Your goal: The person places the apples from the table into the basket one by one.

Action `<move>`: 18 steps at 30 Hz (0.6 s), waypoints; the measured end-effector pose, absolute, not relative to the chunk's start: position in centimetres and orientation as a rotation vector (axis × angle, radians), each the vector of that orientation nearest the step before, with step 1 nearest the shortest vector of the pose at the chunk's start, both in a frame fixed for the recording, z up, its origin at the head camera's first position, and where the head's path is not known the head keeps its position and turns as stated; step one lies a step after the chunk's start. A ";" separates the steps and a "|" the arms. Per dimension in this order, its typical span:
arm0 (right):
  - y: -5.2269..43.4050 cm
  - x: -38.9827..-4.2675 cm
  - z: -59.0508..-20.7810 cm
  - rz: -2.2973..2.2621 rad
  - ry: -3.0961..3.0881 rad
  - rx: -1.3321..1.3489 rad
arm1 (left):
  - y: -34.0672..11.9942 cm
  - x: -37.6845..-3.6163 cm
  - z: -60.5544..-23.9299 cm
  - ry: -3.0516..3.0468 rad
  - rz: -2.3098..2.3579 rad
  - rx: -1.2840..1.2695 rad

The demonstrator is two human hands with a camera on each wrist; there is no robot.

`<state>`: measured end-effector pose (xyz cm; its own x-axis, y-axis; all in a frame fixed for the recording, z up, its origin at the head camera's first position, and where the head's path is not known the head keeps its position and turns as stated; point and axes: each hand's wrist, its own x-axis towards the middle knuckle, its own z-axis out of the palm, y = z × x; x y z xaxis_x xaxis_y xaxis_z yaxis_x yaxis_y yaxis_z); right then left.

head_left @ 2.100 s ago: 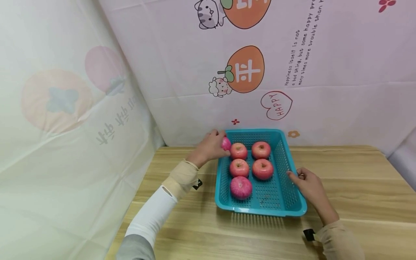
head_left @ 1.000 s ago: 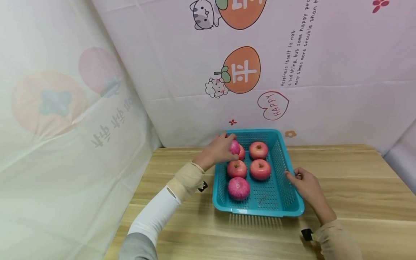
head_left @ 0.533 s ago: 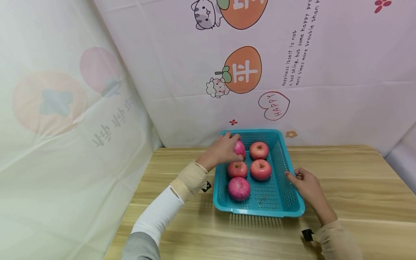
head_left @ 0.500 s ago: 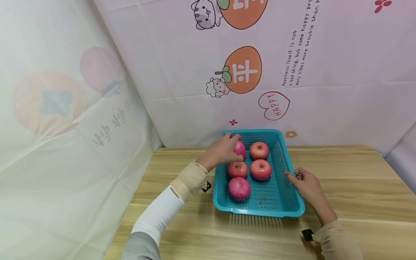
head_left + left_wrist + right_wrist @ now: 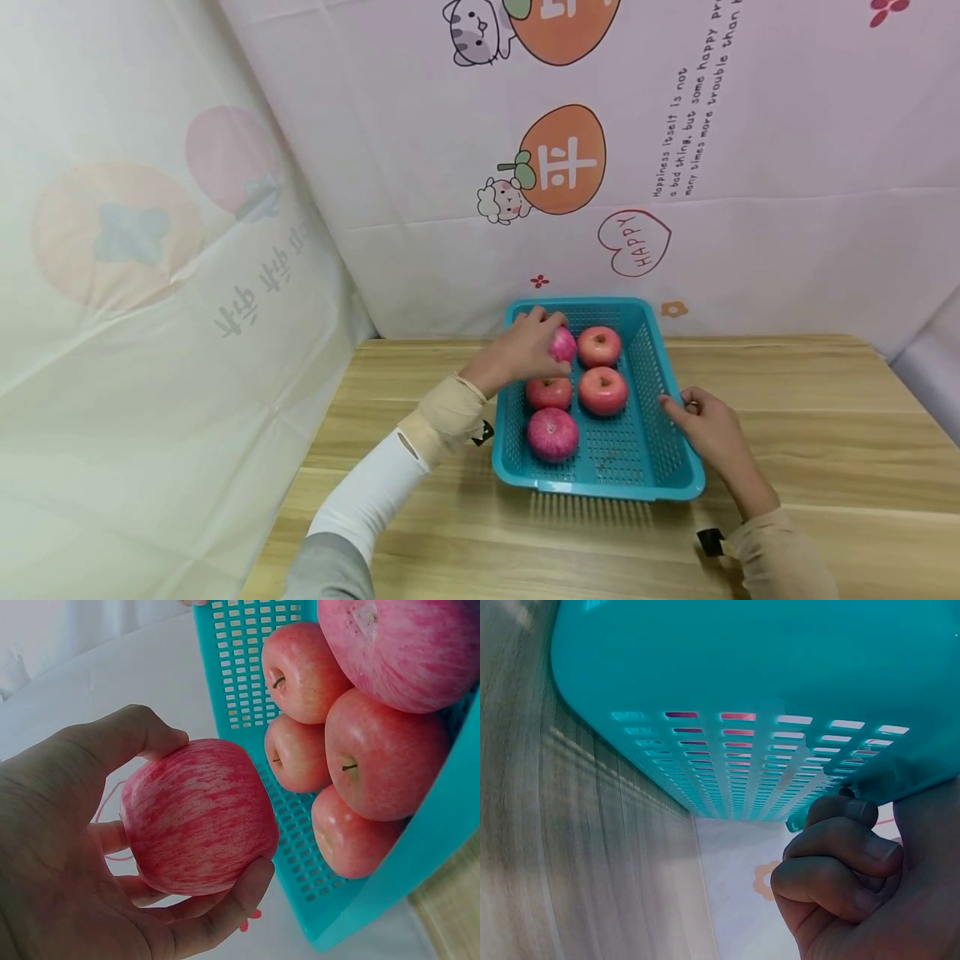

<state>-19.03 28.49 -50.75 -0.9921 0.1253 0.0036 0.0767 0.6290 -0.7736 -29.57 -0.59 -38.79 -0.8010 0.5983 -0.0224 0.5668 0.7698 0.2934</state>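
Observation:
My left hand (image 5: pixel 525 348) holds a pink-striped apple (image 5: pixel 199 817) between thumb and curled fingers, above the far left part of the teal plastic basket (image 5: pixel 592 489). Below it, one apple in the far left is hidden from the head view. Other apples sit inside: one far right (image 5: pixel 599 346), one mid right (image 5: pixel 603 391), one mid left (image 5: pixel 549 395) and a darker pink one (image 5: pixel 553 434) near left. On the basket's right side, my right hand (image 5: pixel 716 429) grips the rim, thumb over the edge and fingers curled outside, as the right wrist view shows.
The basket stands on a wood-grain table (image 5: pixel 810 433), near its back edge. Behind rises a white printed cloth (image 5: pixel 787 275), and another pale cloth (image 5: pixel 150 375) hangs at the left. The basket's near right floor (image 5: pixel 615 454) holds no apple.
My left hand has carried its apple rightward from the basket's left rim to over the far left apple, covering that one from the head view. The right hand keeps its grip on the rim.

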 end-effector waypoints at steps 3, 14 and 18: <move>28.5 -19.0 -50.7 1.319 -2.785 -0.172 | -0.4 -29.5 -38.9 2.840 0.420 0.949; 28.4 -18.9 -50.7 1.346 -2.791 -0.186 | 0.5 -29.2 -39.1 2.828 0.386 0.976; 28.5 -19.0 -50.7 1.348 -2.793 -0.192 | 0.9 -29.2 -39.3 2.817 0.396 0.992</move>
<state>-19.01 28.45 -50.71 -0.9918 0.1261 -0.0225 0.0961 0.6159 -0.7819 -29.18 0.93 -39.33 -0.7757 0.6302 -0.0342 0.5963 0.7496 0.2874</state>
